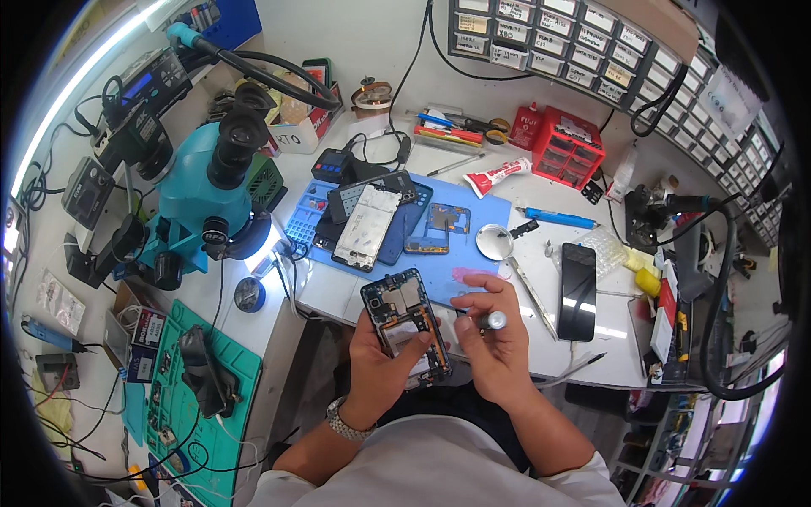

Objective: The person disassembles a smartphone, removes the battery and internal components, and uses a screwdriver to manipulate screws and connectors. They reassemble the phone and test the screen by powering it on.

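Note:
My left hand [378, 372] grips an opened smartphone [407, 325] by its lower left side, the thumb lying across the exposed inside. The back cover is off, and circuit boards, orange flex cables and a camera show. To the right of the phone, my right hand [497, 355] is closed on a small screwdriver [493, 320] with a round silver end. Its tip is hidden from view. Beyond both hands, a blue mat [486, 215] bears a bare silver phone frame [368, 226], a blue phone mid-frame [438, 228] and other phone parts.
A black-screened phone [578, 291], metal tweezers [534, 297] and a round magnifier [494, 242] lie to the right. A teal microscope [203, 186] stands at left above a green mat [241, 363]. Behind are a red drawer box [568, 148] and a white-red tube [497, 176].

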Demonstrator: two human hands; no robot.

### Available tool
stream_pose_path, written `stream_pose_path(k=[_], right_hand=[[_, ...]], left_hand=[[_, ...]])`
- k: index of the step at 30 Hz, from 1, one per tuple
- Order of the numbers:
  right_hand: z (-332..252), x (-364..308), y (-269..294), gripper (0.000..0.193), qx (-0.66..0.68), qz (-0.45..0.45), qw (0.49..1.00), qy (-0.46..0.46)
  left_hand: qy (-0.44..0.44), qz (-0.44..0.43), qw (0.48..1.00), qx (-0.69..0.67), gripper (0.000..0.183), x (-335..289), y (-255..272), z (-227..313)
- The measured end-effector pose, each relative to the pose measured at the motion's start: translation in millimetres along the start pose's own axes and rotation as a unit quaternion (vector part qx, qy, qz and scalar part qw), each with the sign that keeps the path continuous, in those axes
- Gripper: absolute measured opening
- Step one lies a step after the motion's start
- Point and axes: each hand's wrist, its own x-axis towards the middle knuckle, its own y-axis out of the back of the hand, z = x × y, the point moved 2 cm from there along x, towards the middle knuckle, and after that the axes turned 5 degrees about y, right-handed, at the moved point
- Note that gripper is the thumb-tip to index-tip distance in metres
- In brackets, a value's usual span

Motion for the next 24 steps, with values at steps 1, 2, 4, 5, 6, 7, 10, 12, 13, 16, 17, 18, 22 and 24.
stream_pose_path(k=[1, 2, 4, 5, 6, 7, 10, 12, 13, 16, 17, 18, 22, 24], right_hand=[[-5.9, 5.2, -0.6, 0.033, -0.053, -0.016, 0.998, 0.034], [-11.8, 9.1, -1.5, 0.033, -0.106, -0.030, 0.992, 0.067], [-19.8, 9.8, -2.5, 0.037, -0.185, -0.068, 0.977, 0.077], [-18.9, 9.3, -2.5, 0.037, -0.178, -0.046, 0.980, 0.069], [-16.5, 9.1, -4.0, 0.038, -0.172, -0.024, 0.983, 0.061], [-14.7, 9.1, -4.3, 0.038, -0.165, -0.003, 0.985, 0.053], [-8.1, 10.4, -0.9, 0.040, -0.069, -0.007, 0.997, -0.033], [1.7, 4.5, 0.9, 0.039, -0.075, -0.031, 0.995, -0.053], [4.8, 2.4, 1.1, 0.039, -0.078, -0.043, 0.994, -0.062], [1.0, 1.0, -2.6, 0.035, 0.012, -0.046, 0.984, -0.169], [2.3, 0.4, -2.4, 0.033, 0.021, -0.048, 0.983, -0.175], [4.7, -0.4, -2.4, 0.032, 0.030, -0.050, 0.982, -0.181], [6.7, -1.5, -3.2, 0.028, 0.055, -0.055, 0.976, -0.204], [5.4, -1.1, -3.6, 0.027, 0.074, -0.057, 0.972, -0.214]], left_hand=[[-0.015, -0.010, 1.000, 0.019, 0.055, -0.6, 0.0, -1.5], [-0.030, -0.021, 0.999, 0.039, 0.056, -1.4, -0.4, -2.3], [-0.027, -0.039, 0.998, 0.031, 0.058, -2.4, -2.6, -3.7], [-0.028, -0.041, 0.998, 0.040, 0.058, -3.0, -3.9, -3.3], [-0.028, -0.043, 0.997, 0.049, 0.058, -4.2, -4.9, -2.9], [-0.029, -0.045, 0.997, 0.058, 0.058, -5.1, -5.6, -2.8], [-0.034, -0.056, 0.997, 0.051, 0.058, -4.5, -1.5, -7.2], [-0.042, -0.059, 0.995, 0.070, 0.058, -5.3, -1.2, -6.1], [-0.047, -0.060, 0.994, 0.079, 0.059, -5.6, -1.5, -5.5], [-0.047, -0.069, 0.994, 0.069, 0.060, -6.5, -3.2, -6.4], [-0.054, -0.073, 0.993, 0.077, 0.061, -6.8, -4.4, -5.6], [-0.062, -0.077, 0.992, 0.085, 0.061, -7.2, -5.6, -4.7], [-0.074, -0.091, 0.988, 0.100, 0.061, -7.8, -5.6, -3.0], [-0.080, -0.094, 0.987, 0.105, 0.060, -8.3, -4.9, -2.9]])
